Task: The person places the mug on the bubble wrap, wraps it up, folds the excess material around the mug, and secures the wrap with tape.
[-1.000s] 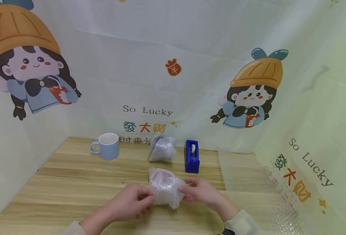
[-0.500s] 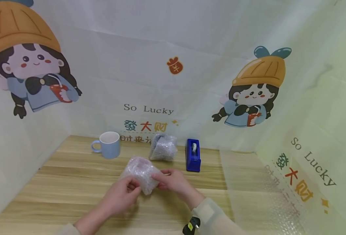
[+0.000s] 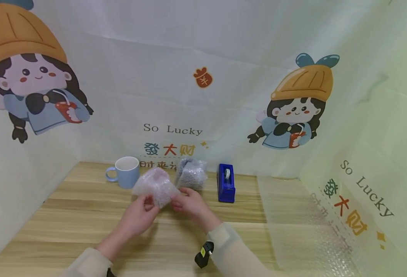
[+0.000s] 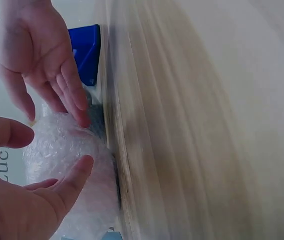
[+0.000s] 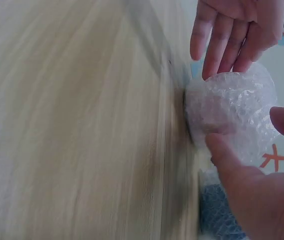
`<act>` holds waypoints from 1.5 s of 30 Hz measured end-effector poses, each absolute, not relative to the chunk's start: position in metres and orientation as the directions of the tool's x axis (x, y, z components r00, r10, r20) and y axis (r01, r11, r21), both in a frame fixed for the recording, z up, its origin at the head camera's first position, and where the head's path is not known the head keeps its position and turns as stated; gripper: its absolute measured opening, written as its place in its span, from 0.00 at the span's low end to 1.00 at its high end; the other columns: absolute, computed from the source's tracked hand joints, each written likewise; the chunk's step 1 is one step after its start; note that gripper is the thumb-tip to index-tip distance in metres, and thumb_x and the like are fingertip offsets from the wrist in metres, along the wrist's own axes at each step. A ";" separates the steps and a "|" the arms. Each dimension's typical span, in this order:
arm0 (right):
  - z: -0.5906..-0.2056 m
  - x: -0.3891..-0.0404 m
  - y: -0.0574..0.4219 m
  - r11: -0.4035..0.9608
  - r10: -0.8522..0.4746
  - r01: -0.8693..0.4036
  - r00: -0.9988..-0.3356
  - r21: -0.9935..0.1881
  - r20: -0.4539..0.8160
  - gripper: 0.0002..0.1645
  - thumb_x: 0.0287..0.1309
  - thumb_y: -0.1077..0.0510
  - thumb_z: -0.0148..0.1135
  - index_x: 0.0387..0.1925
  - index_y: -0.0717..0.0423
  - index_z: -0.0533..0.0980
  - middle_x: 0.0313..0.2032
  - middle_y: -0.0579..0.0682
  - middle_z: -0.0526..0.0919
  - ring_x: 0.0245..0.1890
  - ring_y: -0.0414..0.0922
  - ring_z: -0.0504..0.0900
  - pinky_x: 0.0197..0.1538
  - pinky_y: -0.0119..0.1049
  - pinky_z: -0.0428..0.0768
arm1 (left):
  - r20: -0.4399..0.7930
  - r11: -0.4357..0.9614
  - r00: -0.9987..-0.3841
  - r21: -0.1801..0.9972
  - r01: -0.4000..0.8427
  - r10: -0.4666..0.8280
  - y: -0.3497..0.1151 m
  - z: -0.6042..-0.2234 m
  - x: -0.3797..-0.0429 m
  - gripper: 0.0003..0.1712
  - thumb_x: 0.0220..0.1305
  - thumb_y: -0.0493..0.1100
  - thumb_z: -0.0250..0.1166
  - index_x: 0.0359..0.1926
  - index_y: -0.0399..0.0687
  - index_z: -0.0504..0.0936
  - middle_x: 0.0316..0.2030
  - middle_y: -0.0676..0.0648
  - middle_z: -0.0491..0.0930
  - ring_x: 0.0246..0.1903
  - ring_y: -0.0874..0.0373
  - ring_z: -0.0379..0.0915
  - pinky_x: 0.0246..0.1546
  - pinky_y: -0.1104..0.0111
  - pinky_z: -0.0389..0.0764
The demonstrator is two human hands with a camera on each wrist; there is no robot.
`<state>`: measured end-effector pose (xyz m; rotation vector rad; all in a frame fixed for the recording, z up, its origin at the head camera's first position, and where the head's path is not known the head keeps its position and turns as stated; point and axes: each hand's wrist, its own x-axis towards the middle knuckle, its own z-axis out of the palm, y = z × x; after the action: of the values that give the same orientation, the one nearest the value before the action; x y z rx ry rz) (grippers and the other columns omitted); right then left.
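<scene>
Left hand (image 3: 137, 216) against bubble-wrapped bundle (image 3: 156, 185), glossy, crinkled (pinkish inside, apparently)

Left to right on the table (image 3: 68, 231) are a mug (image 3: 127, 175), rear bundle (image 3: 194, 176), tape dispenser (image 3: 226, 189) and bubble-wrap sheet (image 3: 289, 223), with the front bundle (image 3: 156, 184) before and between the first two.

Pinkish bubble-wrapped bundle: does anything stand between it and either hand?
Nothing visible does. The left hand and right hand are both directly at the near side of the pinkish bundle. The blue mug and the other wrapped bundle stand beyond it, to its left and right.
</scene>
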<state>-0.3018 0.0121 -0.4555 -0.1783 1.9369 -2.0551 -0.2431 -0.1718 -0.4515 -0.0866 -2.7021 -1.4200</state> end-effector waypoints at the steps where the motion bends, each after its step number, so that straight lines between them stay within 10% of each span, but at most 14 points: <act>1: -0.457 -0.304 0.012 -0.058 -0.314 0.140 -0.942 -0.988 -0.115 0.40 0.65 0.64 0.60 0.70 0.79 0.55 0.54 0.72 0.80 0.57 0.64 0.82 0.63 0.54 0.79 | 0.099 0.573 -0.995 0.815 0.090 0.016 -0.172 -0.452 -0.247 0.32 0.71 0.44 0.60 0.68 0.29 0.67 0.61 0.30 0.77 0.59 0.40 0.79 0.63 0.50 0.76; 13: -0.459 -0.302 0.018 -0.027 -0.271 0.125 -0.956 -0.992 -0.113 0.44 0.58 0.67 0.62 0.70 0.81 0.54 0.58 0.70 0.76 0.51 0.50 0.83 0.61 0.47 0.81 | 0.072 0.533 -0.991 0.837 0.122 0.114 -0.171 -0.453 -0.288 0.41 0.68 0.41 0.59 0.75 0.27 0.53 0.72 0.26 0.62 0.71 0.33 0.61 0.73 0.45 0.60; 34: -0.450 -0.294 0.048 0.053 -0.307 0.065 -0.948 -0.996 -0.078 0.36 0.60 0.64 0.60 0.67 0.74 0.64 0.61 0.72 0.76 0.54 0.57 0.83 0.61 0.53 0.80 | 0.108 0.520 -0.987 0.840 0.153 0.115 -0.181 -0.457 -0.289 0.39 0.68 0.37 0.58 0.74 0.25 0.53 0.70 0.23 0.61 0.66 0.30 0.67 0.66 0.45 0.71; 45: -0.413 -0.305 0.145 0.282 -0.154 -0.049 -0.988 -0.958 0.005 0.28 0.64 0.63 0.59 0.64 0.69 0.71 0.59 0.68 0.79 0.55 0.56 0.82 0.58 0.51 0.83 | 0.176 0.574 -0.974 0.787 0.227 0.144 -0.174 -0.431 -0.243 0.35 0.66 0.36 0.59 0.71 0.29 0.63 0.67 0.28 0.68 0.59 0.36 0.76 0.57 0.50 0.81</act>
<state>-0.3046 0.1452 -0.4129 -0.1937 2.4441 -1.8206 -0.2433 -0.1737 -0.4313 -0.3189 -2.7046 -1.3719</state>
